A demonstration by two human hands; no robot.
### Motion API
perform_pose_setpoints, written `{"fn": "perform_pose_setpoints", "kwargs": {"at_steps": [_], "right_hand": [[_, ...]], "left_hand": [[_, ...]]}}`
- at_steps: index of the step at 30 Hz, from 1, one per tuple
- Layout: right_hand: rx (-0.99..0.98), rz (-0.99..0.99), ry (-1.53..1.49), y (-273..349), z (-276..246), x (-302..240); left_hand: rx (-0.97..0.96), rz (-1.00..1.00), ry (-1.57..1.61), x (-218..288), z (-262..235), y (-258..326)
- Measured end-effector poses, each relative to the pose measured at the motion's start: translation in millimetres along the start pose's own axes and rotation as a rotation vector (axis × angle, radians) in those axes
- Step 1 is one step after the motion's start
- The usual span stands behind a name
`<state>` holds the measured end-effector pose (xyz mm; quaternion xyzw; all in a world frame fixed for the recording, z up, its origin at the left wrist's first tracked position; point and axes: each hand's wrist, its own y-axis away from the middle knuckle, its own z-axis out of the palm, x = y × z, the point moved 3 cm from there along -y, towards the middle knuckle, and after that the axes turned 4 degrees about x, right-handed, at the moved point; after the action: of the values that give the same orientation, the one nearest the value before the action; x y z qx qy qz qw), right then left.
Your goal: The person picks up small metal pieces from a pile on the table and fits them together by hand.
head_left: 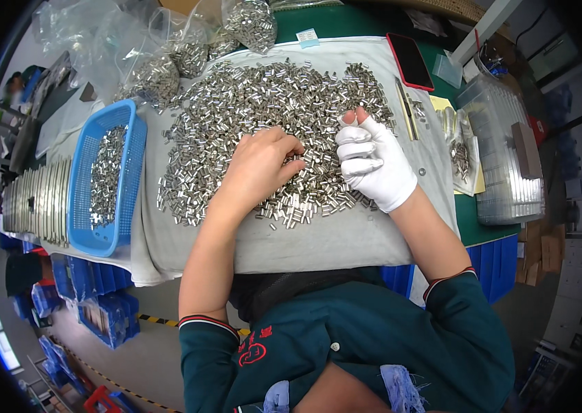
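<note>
A wide heap of small shiny metal cylinders (236, 103) lies spread over the grey cloth (332, 241). My bare left hand (260, 165) rests at the near middle of the heap, palm down. Its thumb and forefinger bend toward each other with a gap between them; the other fingers are partly hidden. My right hand (376, 162) wears a white glove that leaves the thumb and forefinger tips bare. It is closed over the right part of the heap, fingers curled in and those two tips close together. Anything they hold is too small or hidden to make out.
A blue basket (138, 148) holding more cylinders stands at left, beside a row of trays (39, 203). Clear bags of cylinders (253, 27) lie behind. At right are a red-edged phone (409, 60), tweezers (411, 110) and a stack of clear plastic boxes (497, 158).
</note>
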<state>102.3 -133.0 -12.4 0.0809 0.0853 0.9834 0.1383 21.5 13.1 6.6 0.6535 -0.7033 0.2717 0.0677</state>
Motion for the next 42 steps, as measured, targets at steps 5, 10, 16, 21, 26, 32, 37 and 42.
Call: {"fn": "perform_pose_setpoints", "kwargs": {"at_steps": [5,10,16,21,26,32,37,42], "right_hand": [[0.104,-0.023,0.014,1.4,3.4,2.8],[0.111,-0.06,0.08,0.5,0.5,-1.4],[0.256,-0.158,0.19,-1.6,-3.0,-0.8],[0.247,-0.103,0.345,0.1,-2.6,2.2],[0.335,-0.154,0.79,2.3,4.9,10.0],[0.334,-0.17,1.097,4.8,6.7,14.2],[0.326,-0.179,1.025,3.6,3.1,10.8],[0.325,-0.191,0.926,4.3,5.0,9.5]], "left_hand": [[0.033,0.02,-0.009,5.7,3.9,-2.2],[0.039,0.053,0.02,10.5,10.2,-3.7],[0.039,0.033,0.037,12.8,15.5,-7.2],[0.126,-0.043,0.163,6.5,8.9,-9.4],[0.147,-0.301,0.777,2.2,-2.7,-4.6],[0.112,-0.265,0.918,4.5,2.2,-3.6],[0.2,-0.211,0.985,6.2,1.9,-7.3],[0.115,-0.426,1.117,-1.3,5.7,-6.4]]}}
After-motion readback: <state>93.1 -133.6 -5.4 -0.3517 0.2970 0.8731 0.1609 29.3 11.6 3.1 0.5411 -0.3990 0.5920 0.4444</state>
